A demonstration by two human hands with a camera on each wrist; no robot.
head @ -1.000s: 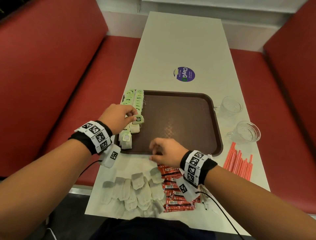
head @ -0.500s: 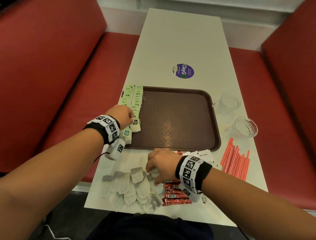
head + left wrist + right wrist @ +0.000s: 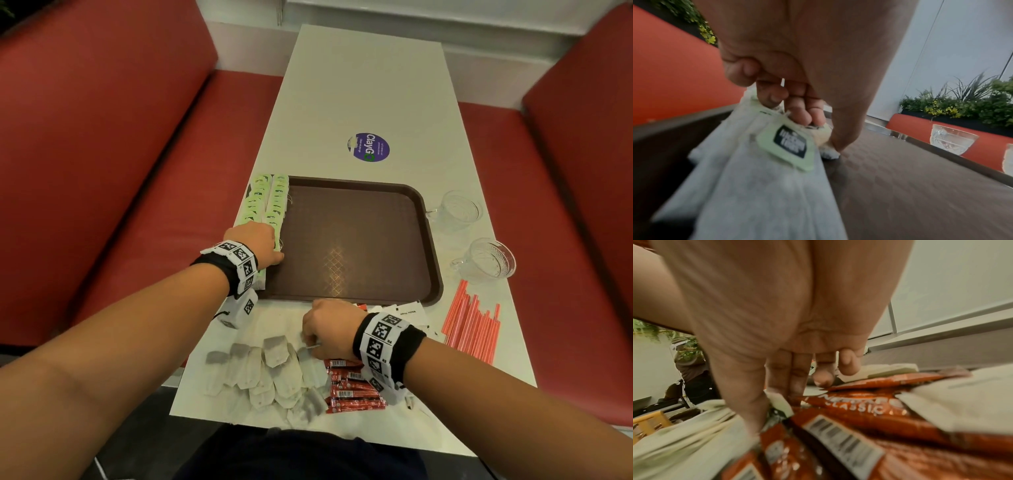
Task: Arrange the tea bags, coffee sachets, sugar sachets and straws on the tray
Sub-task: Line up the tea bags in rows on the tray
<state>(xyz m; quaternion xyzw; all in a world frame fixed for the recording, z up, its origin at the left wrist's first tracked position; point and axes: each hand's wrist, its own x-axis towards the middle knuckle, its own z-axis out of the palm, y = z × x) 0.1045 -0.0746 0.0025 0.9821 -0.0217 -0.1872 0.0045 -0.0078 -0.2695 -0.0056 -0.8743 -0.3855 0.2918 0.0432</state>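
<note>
Head view: brown plastic tray (image 3: 359, 240) on white table (image 3: 370, 85) bearing a purple round "ClayGo" sticker (image 3: 368, 147); green-tagged tea bags (image 3: 270, 198) rowed along its left edge, left hand (image 3: 255, 241) on them; right hand (image 3: 329, 329) at loose white tea bags (image 3: 274, 373); red straws (image 3: 474, 329) right. Left wrist: fingers (image 3: 797, 112) pinch a tagged bag, label unreadable. Right wrist: fingers and thumb close on a white bag beside red "CLASSIC" coffee sachets (image 3: 859, 418).

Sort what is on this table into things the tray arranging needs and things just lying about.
Needed: brown plastic tray; green-tagged tea bags in rows; loose white tea bags; red coffee sachets; white sugar sachets; red straws.

Lying about: two clear glass cups; round purple sticker.
</note>
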